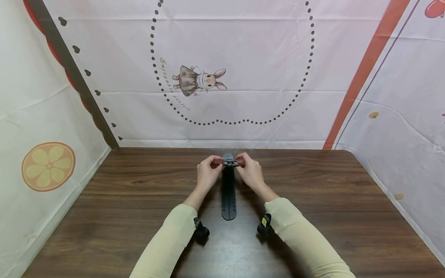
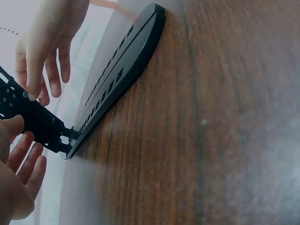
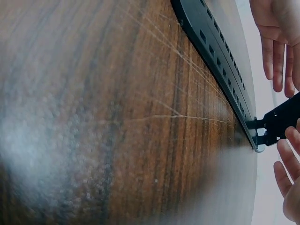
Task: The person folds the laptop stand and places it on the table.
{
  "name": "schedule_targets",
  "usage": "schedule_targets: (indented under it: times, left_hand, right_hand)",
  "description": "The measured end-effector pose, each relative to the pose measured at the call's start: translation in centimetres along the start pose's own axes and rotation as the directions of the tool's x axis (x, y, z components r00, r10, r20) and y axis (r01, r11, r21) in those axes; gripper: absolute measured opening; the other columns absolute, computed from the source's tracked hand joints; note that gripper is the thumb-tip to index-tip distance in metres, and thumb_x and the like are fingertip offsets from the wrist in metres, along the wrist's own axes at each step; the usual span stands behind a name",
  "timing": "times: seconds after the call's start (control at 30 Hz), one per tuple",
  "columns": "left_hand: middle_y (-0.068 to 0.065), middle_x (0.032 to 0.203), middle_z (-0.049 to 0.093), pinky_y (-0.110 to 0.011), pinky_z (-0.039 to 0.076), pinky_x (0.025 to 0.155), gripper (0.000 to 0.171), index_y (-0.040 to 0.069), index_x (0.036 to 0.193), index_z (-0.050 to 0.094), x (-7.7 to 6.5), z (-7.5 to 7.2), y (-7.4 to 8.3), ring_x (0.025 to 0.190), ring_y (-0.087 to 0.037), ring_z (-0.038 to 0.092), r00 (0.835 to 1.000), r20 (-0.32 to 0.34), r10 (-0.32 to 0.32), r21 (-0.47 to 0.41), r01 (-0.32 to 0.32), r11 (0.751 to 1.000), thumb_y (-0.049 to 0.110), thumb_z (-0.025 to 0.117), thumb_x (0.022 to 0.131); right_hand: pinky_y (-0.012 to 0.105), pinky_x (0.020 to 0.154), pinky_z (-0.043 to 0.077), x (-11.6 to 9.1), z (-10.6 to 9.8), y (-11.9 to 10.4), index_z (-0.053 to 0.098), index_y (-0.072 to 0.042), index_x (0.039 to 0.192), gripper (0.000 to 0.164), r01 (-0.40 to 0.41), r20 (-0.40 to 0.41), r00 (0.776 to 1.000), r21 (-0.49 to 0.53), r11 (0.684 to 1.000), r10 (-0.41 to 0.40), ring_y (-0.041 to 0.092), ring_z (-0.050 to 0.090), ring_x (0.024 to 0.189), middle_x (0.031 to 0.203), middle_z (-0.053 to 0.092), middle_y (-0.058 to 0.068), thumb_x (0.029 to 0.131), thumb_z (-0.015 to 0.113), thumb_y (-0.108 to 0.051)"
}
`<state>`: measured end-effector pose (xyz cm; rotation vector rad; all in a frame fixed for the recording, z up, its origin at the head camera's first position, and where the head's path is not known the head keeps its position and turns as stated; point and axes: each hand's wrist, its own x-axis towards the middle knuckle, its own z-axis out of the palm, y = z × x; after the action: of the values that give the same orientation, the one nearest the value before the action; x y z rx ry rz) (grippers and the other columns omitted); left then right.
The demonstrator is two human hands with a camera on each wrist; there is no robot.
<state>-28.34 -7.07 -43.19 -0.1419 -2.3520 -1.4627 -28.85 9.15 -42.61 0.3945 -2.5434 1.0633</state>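
A black folding stand stands near the far edge of the table. Its long slotted base (image 1: 228, 197) with rounded ends lies flat, pointing toward me. Hinged to the base is a raised black plate (image 2: 42, 124), seen almost edge-on from the head. My left hand (image 1: 208, 173) pinches the plate's left side between thumb and fingertips. On the opposite side, my right hand (image 1: 251, 172) pinches its right edge. Both wrist views show the hinge (image 3: 257, 133) joining plate and base; part of the plate falls outside each wrist view.
The dark wood-grain table (image 1: 139, 216) spreads around the stand. Behind it hangs a pale printed cloth (image 1: 257, 69), with more cloth along both sides. A small black camera (image 1: 201, 231) is strapped at the left wrist, and another camera (image 1: 265, 226) at the right.
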Motion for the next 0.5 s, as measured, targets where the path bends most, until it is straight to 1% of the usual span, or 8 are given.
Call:
schedule_targets:
  times: [0.1, 0.27, 0.5]
  left_hand:
    - [0.0, 0.081, 0.07, -0.026, 0.05, 0.062, 0.011, 0.014, 0.091, 0.069, -0.03, -0.08, 0.09, 0.07, -0.011, 0.062, 1.0, 0.007, -0.002, 0.008, 0.002, 1.0, 0.012, 0.07, 0.08]
    - [0.002, 0.082, 0.07, -0.025, 0.05, 0.063, 0.011, 0.015, 0.092, 0.069, -0.07, -0.23, 0.17, 0.071, -0.01, 0.062, 1.0, 0.02, -0.016, 0.014, 0.016, 1.0, 0.013, 0.07, 0.081]
    - [0.002, 0.084, 0.07, -0.027, 0.05, 0.067, 0.011, 0.015, 0.092, 0.07, -0.14, -0.5, 0.18, 0.073, -0.012, 0.061, 0.999, 0.036, -0.031, 0.038, 0.03, 0.999, 0.013, 0.07, 0.081]
  right_hand:
    - [0.036, 0.075, 0.052, -0.03, 0.0, -0.07, 0.062, -0.009, 0.106, 0.022, 0.01, 0.009, 1.0, 0.003, 1.0, -0.01, 0.018, 0.066, 0.085, 0.093, 0.07, 0.002, 0.084, 0.067, -0.011]
    - [0.035, 0.076, 0.052, -0.12, -0.13, -0.07, 0.063, -0.01, 0.107, 0.023, 0.016, 0.03, 0.999, -0.001, 1.0, -0.016, 0.018, 0.066, 0.087, 0.095, 0.07, 0.002, 0.084, 0.066, -0.011]
    - [0.036, 0.078, 0.052, -0.3, -0.69, -0.07, 0.062, -0.01, 0.108, 0.024, 0.03, 0.087, 0.996, 0.051, 0.998, -0.035, 0.02, 0.065, 0.09, 0.096, 0.069, 0.004, 0.085, 0.064, -0.007]
